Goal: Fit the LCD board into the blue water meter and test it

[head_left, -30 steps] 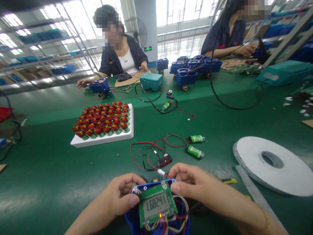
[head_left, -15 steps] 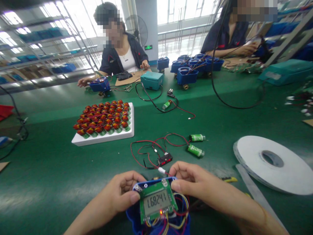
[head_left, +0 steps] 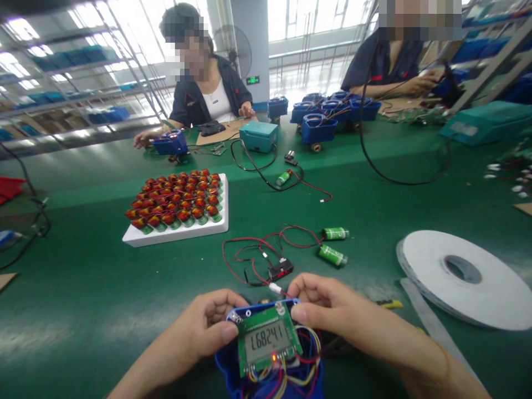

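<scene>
My left hand [head_left: 205,324] is closed on the left side of a blue plastic meter housing [head_left: 226,363], its thumb at the edge of a green circuit board [head_left: 266,337]. On the other side, my right hand [head_left: 326,303] grips the housing's top rim, thumb at the board's upper right corner. The board lies tilted over the housing; its LCD shows digits, and a red light glows below. Coloured wires [head_left: 310,377] run from the board into the housing. Just beyond, a white connector [head_left: 275,288] joins red and black leads near a small black meter [head_left: 281,270] with red digits.
Two green batteries [head_left: 332,255] lie past my right hand. A white foam tray [head_left: 178,239] of wired batteries stands left. At right are a white tape roll [head_left: 428,266] and a yellow-handled knife [head_left: 390,304]. Blue housings [head_left: 318,130] and two co-workers [head_left: 211,94] are across the green table.
Almost nothing differs. Both hands keep their hold on the housing, and the display digits read the same. The co-worker at the far right has shifted slightly.
</scene>
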Demonstrator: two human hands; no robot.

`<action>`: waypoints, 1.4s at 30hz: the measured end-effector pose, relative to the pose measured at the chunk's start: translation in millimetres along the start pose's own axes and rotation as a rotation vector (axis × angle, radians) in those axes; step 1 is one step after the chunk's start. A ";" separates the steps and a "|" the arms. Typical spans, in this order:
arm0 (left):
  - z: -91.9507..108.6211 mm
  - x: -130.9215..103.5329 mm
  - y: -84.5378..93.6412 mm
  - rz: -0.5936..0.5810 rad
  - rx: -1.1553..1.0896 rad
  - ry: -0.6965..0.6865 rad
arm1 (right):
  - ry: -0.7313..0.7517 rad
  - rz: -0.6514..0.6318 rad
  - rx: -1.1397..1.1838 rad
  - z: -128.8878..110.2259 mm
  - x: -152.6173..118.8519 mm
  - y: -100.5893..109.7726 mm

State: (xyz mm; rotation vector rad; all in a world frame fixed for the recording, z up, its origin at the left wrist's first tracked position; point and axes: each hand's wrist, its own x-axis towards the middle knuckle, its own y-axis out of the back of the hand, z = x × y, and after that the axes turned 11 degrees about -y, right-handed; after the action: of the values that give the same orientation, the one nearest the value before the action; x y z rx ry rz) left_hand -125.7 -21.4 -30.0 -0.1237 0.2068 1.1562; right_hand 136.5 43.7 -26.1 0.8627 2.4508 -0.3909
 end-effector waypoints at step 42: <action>-4.8 -0.9 -0.4 0.046 -0.052 -0.011 | 0.025 -0.011 -0.003 4.2 1.1 -0.1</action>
State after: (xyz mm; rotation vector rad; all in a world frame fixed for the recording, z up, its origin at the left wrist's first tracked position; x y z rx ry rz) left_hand -126.1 -23.4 -34.4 -0.1593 0.1707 1.2083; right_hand 137.2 42.4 -30.2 0.8585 2.4796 -0.3828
